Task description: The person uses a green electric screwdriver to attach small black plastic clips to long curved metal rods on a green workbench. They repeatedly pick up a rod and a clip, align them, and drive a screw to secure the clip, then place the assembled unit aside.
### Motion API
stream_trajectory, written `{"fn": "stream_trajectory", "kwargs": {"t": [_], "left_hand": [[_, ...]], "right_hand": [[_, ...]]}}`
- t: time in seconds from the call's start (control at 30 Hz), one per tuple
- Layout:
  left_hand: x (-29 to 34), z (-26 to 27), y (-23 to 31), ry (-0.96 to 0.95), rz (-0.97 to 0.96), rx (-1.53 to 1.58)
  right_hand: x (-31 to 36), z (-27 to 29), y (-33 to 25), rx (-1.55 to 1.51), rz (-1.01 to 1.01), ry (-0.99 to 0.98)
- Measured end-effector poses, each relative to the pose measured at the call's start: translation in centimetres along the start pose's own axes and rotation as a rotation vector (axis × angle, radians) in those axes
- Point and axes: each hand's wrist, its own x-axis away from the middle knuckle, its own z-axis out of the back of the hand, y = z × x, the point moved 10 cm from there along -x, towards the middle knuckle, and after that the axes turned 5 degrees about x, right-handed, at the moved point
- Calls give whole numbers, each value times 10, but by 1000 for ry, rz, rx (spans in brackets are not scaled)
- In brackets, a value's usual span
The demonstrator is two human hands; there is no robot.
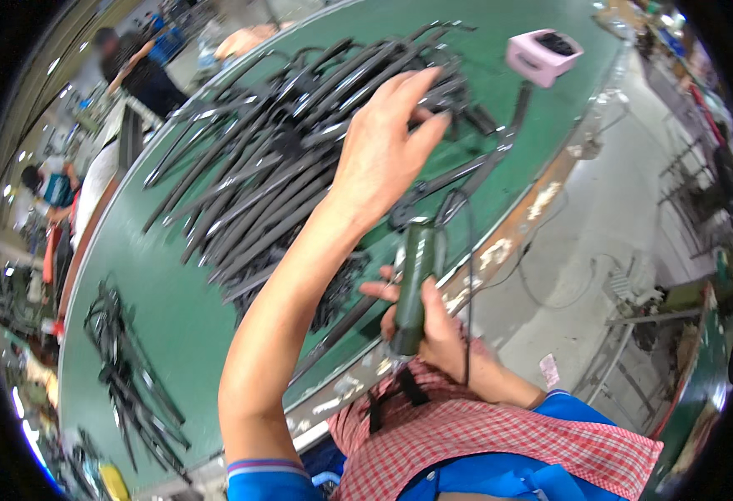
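Observation:
My left hand (387,138) reaches over a heap of black tubular frame parts (258,184) with shiny metal fittings. Its fingers are curved and apart from the thumb, and I see nothing between them. Low at the table's front edge, my right hand (437,330) grips a dark green, cylindrical electric screwdriver (416,275) with a cord. The tool stands nearly upright, and its tip is hard to make out. Just beyond it, a single jointed black frame part (466,167) lies on the green table (124,259).
A pink bin (529,63) of small black pieces stands at the far right of the table. Several more black parts (128,376) lie in a bunch at the near left. The worn table edge (500,246) curves along my right side. Two people are at the far left.

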Motion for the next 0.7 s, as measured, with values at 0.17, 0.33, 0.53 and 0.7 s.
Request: {"fn": "stream_trajectory", "kwargs": {"t": [0.17, 0.33, 0.53, 0.7], "left_hand": [[100, 50, -68, -156, 468, -196], [199, 72, -103, -180, 526, -516], [209, 33, -105, -258, 387, -764], [211, 47, -102, -98, 467, -593]], "right_hand": [[2, -2, 6, -56, 4, -16], [0, -2, 12, -89, -11, -36], [-2, -1, 11, -124, -22, -39], [2, -7, -5, -69, 16, -54]]}}
